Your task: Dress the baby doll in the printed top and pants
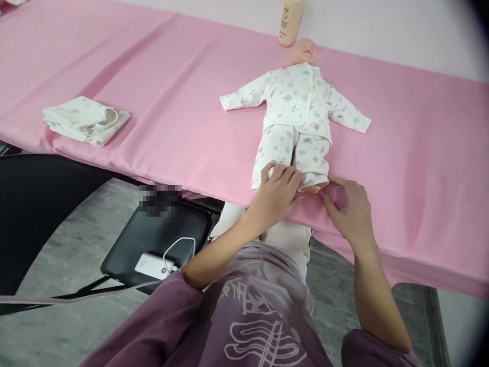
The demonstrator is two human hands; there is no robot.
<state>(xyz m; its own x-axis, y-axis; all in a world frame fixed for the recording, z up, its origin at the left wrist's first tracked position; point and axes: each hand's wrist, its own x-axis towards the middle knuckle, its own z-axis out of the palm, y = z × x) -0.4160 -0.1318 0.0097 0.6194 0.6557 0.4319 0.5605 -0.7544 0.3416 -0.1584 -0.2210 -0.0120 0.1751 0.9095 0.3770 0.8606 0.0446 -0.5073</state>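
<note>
A baby doll (303, 49) lies on its back on the pink-covered table, head toward the wall. It wears a white patterned long-sleeved top (296, 99) and matching trousers (272, 148). My left hand (278, 192) rests over the lower trouser legs with its fingers bent; whether it grips cloth is hidden. Beside the hem of the trouser leg on the right is my right hand (349, 206), thumb and fingers apart, its fingertips close to the cuff. A bit of the doll's foot (311, 189) shows below that cuff.
Folded patterned cloth (84, 120) sits on the left part of the pink table cover (171, 102). A cream bottle (290, 23) stands by the wall, behind the doll's head. Below the table edge, a black chair (126, 255) holds a white power bank (155, 266) with a cable.
</note>
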